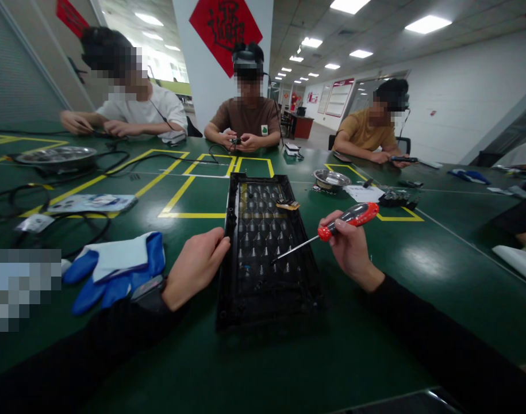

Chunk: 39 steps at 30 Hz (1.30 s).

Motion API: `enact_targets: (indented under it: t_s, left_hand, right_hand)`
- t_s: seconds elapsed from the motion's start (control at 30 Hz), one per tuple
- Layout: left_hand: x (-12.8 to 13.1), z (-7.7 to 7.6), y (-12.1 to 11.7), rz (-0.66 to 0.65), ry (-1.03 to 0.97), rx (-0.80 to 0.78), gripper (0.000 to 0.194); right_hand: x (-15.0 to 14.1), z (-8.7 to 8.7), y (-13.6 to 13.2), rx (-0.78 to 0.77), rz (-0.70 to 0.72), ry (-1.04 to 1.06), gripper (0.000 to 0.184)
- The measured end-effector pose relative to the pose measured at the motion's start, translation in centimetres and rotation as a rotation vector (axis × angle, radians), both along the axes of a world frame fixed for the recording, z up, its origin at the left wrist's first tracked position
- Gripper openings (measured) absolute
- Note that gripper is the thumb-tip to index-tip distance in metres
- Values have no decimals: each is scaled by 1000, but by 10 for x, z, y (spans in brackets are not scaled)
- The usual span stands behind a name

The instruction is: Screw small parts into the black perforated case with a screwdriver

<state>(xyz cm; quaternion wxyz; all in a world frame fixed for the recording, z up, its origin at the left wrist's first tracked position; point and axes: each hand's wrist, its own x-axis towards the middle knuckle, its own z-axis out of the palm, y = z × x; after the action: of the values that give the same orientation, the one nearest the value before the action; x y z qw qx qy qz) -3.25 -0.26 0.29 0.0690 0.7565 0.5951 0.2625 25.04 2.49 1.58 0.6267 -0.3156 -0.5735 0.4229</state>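
Note:
A long black plastic casing (269, 302) lies in front of me, with a clear panel of cone-shaped lenses (263, 236) set inside it. My left hand (200, 264) is closed on the casing's left edge, its fingertips partly hidden there. In my right hand (349, 250) is a screwdriver (353, 220) with a red and grey handle, held between thumb and fingers. Its shaft slants down to the left, and the tip is over the lower part of the lens panel; I cannot tell whether it touches. A small brownish piece (287, 204) rests near the casing's upper right edge.
Blue and white gloves (120, 261) lie left of my left hand, near black cables (85, 230). A steel bowl (331, 179) and dark parts (396, 198) stand to the right; a larger steel dish (58, 156) is far left. Three people (248, 115) sit across the green table (194, 368).

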Motion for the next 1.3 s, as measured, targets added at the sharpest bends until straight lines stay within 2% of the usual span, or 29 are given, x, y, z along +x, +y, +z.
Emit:
enact_targets:
  t_s: [0.3, 0.43, 0.5, 0.57, 0.67, 0.77, 0.83, 0.93, 1.03, 1.1, 1.23, 1.3]
  left_hand:
    - [-1, -6, 5, -13, -34, -76, 29]
    - [-3, -8, 7, -6, 42, -121, 33]
    - [-3, -3, 7, 34, 95, -71, 33]
    - [-1, 5, 5, 45, 93, 55, 32]
    - [5, 16, 1, -140, 28, 154, 34]
    - [10, 18, 0, -339, -5, 32, 31]
    - [11, 15, 3, -390, -44, -50, 29]
    - [13, 8, 10, -354, -121, -46, 27]
    - [14, 4, 18, -298, -156, 17, 24]
    - [16, 1, 22, -294, -165, 29, 24]
    - [17, -5, 22, -253, -225, 16, 37]
    - [18, -7, 19, -223, -267, 38, 36]
  right_hand:
    - [-4, -2, -2, -132, 96, 111, 21]
    - [-7, -6, -2, -209, 150, 174, 22]
    - [-9, -9, -2, -231, 163, 186, 21]
    - [-11, -10, -3, -242, 172, 182, 20]
    - [-16, -11, -6, -251, 190, 157, 21]
    - [-19, -11, -8, -261, 209, 144, 22]
    - [-20, -10, -9, -252, 187, 155, 21]
    - [-18, -10, -8, -211, 105, 225, 19]
    - [-14, -11, -7, -195, 115, 244, 22]
    - [-13, -12, -9, -196, 157, 180, 22]
    - [-16, -14, -16, -178, 206, 30, 21]
    - [-17, -14, -18, -166, 240, -48, 20]
